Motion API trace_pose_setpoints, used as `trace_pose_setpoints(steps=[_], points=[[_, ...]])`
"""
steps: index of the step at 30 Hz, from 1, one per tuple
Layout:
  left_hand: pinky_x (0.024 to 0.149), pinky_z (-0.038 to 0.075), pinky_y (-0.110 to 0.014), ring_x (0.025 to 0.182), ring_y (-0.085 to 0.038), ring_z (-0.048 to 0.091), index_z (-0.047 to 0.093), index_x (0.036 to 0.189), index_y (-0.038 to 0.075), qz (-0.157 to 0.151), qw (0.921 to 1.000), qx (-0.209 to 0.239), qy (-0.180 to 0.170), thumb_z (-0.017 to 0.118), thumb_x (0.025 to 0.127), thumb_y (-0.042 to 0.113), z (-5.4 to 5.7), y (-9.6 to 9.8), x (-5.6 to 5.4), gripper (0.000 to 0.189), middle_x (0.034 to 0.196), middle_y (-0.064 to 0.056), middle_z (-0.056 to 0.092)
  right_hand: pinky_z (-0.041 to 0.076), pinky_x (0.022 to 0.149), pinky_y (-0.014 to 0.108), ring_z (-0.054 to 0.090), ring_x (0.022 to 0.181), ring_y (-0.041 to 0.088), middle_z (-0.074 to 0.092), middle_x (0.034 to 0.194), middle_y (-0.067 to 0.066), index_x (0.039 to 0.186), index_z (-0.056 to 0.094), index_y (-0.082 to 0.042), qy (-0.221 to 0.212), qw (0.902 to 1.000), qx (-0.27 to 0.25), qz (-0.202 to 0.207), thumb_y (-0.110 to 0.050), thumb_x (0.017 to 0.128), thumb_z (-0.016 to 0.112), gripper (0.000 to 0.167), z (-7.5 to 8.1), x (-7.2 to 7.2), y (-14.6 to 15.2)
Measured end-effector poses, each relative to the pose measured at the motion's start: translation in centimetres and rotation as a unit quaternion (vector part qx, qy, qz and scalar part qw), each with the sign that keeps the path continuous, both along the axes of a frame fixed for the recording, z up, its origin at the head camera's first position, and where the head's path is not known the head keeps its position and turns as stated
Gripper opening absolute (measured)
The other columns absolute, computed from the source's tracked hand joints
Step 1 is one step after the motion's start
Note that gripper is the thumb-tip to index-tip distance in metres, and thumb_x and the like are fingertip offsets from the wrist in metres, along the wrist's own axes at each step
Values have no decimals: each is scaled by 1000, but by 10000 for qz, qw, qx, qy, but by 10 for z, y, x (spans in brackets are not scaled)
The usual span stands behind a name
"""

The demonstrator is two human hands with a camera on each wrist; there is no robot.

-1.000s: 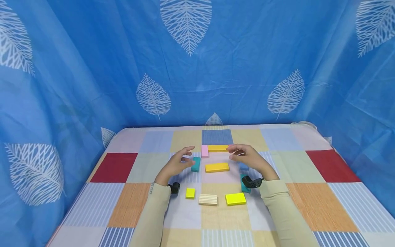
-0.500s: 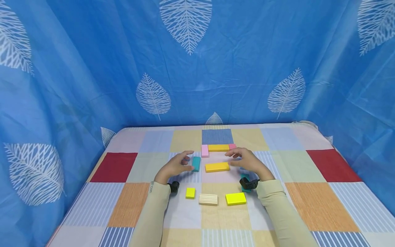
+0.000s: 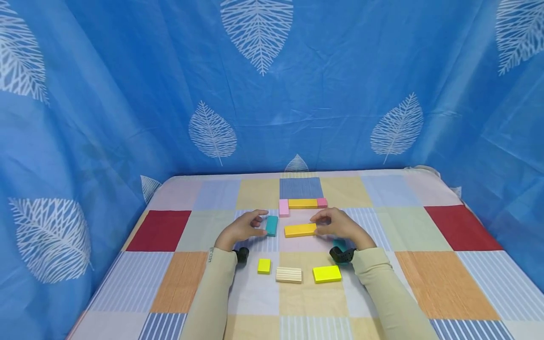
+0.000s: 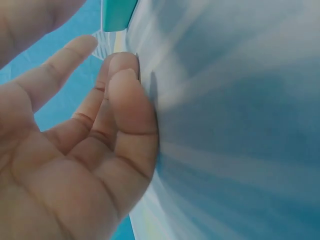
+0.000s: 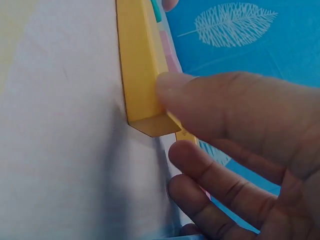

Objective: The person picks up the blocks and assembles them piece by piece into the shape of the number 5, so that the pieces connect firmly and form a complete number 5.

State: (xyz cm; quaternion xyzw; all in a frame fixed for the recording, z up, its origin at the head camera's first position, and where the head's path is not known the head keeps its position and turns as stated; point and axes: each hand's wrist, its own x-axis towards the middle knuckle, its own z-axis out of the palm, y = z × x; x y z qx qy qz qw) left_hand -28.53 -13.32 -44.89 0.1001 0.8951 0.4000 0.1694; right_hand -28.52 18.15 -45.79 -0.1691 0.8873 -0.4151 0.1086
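Note:
In the head view my left hand (image 3: pixel 241 229) is just left of a teal block (image 3: pixel 272 226), its thumb tip close to the block's near left edge. The left wrist view shows loosely bent fingers with nothing between them and the teal block (image 4: pixel 117 14) ahead. My right hand (image 3: pixel 340 226) is at the right end of a long orange-yellow block (image 3: pixel 300 230). In the right wrist view its thumb (image 5: pixel 175 92) overlaps the end of that block (image 5: pixel 140 65), apparently touching it, while the other fingers are apart from it. The index fingertip is hidden there.
Behind lie a pink block (image 3: pixel 284 208), another orange-yellow block (image 3: pixel 302 203) and a second pink block (image 3: pixel 322 202). Nearer are a small yellow block (image 3: pixel 264 266), a ridged wooden block (image 3: pixel 289 275) and a yellow block (image 3: pixel 327 274). A teal block (image 3: pixel 340 244) is partly under the right wrist.
My right hand has come down and nearer, its thumb reaching the end of the orange-yellow block. My left hand has lowered slightly beside the teal block. The blocks appear to stay put.

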Motion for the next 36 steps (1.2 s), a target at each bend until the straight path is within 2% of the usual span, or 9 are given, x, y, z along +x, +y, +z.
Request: trace_pose_setpoints(steps=[7,20,30,36], points=[[110,52,-45,124,-33,61,56,155,5,-4,9996,-277,16,80,97,3,-1,2,-6,63,140,-20,63,53,107,57,68,108,35,75,116,18,115,77,5,33,10000,89,-4,0,90,84,26,0,1,1],[109,52,-44,117,-30,61,63,148,1,59,9996,-277,93,82,94,0,0,3,-7,57,136,-17,66,55,103,55,68,103,31,77,113,16,111,80,3,172,9997,187,-50,-1,90,85,23,-3,-1,2],[106,54,-45,118,-32,63,66,146,6,131,9979,-582,248,86,93,6,-3,12,-6,57,140,-17,66,57,99,56,68,102,32,75,109,16,108,80,5,418,9987,134,259,1,89,85,20,0,-1,12],[108,53,-47,121,-33,63,67,144,5,218,9968,-718,261,87,92,9,-1,16,-4,55,138,-18,67,57,100,57,69,106,36,75,111,16,109,80,4,449,9984,149,299,0,90,85,20,-1,-1,15]])
